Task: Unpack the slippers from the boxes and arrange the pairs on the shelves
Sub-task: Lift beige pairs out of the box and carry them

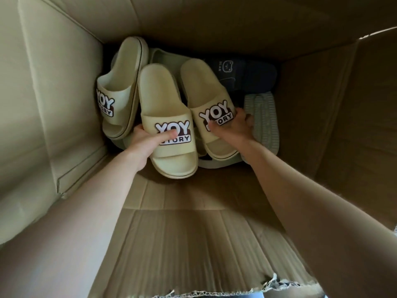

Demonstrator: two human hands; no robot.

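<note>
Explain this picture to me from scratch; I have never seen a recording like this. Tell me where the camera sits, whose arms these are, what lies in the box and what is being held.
There is no machine here. A person wears one wide-angle camera on the head, so you look down along their own two bare arms into a deep cardboard box. The left hand has its grip on the strap of the middle cream slipper, thumb across the YOY STORY logo. The right hand has its grip on the strap of the matching cream slipper beside it. A third cream slipper leans against the box's left wall. Behind them lies a dark slipper with a bear print, and at the right a grey ribbed sole. Neither held slipper is out of the box yet.
</note>
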